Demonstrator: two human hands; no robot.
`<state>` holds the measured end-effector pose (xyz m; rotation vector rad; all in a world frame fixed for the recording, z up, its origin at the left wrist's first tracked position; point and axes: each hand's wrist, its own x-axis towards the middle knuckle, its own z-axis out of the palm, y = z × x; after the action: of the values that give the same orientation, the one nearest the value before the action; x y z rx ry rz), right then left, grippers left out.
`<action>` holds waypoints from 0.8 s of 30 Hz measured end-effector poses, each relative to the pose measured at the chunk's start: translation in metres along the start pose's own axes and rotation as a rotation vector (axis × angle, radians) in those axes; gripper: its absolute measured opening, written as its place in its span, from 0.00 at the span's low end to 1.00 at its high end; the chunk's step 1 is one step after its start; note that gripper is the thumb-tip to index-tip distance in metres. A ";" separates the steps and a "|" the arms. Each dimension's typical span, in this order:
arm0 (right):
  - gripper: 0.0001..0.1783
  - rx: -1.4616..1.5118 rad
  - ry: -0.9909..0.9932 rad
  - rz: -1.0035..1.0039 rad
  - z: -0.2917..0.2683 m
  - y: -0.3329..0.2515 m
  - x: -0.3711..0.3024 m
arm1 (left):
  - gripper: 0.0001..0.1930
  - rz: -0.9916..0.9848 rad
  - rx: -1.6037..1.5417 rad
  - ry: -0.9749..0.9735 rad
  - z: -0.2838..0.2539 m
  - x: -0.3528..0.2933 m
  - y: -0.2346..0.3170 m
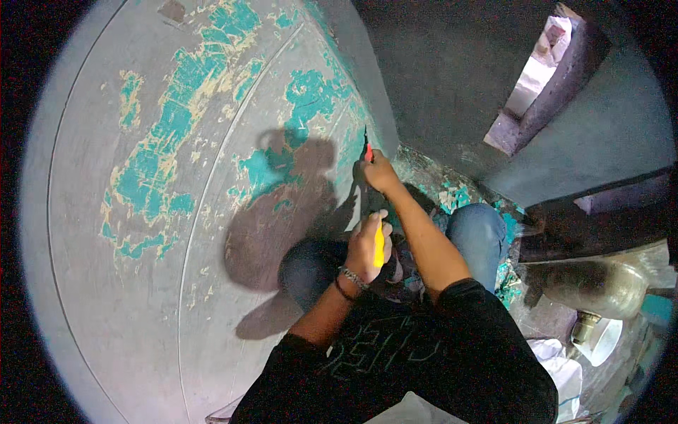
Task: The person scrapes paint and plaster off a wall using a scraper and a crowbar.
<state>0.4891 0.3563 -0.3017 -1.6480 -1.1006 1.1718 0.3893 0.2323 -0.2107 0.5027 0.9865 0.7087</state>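
My left hand (364, 251) is closed around a tool with a yellow handle (379, 245); its working end is hard to make out in the shadow. Farther up, my right hand (381, 174) grips a slim red-and-black tool (368, 150). Its dark narrow tip points away from me, at the edge of the curved grey wall (233, 212); I cannot tell whether it touches. Turquoise paint patches (173, 116) with ragged, peeled borders show on that wall. My shadow falls across it, left of my hands.
Turquoise flakes (459, 198) lie along the corner beyond my bent knee (477, 244). A dark wall (445, 85) with an opening (540, 67) rises at the right. A rounded metal vessel (600, 288), a white container (606, 342) and a white sack (561, 371) are at the lower right.
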 end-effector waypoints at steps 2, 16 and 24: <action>0.22 0.019 0.007 0.019 0.004 0.008 0.001 | 0.19 -0.024 0.002 0.044 0.002 -0.006 -0.007; 0.23 -0.098 -0.007 0.108 0.010 0.028 0.022 | 0.18 -0.023 -0.033 0.070 -0.010 0.020 -0.027; 0.31 -0.099 -0.028 0.130 -0.001 0.030 -0.008 | 0.17 0.061 0.315 0.123 -0.014 0.028 -0.058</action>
<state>0.4941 0.3397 -0.3278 -1.8073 -1.0981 1.2429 0.4047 0.2145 -0.2728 0.7740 1.2108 0.6467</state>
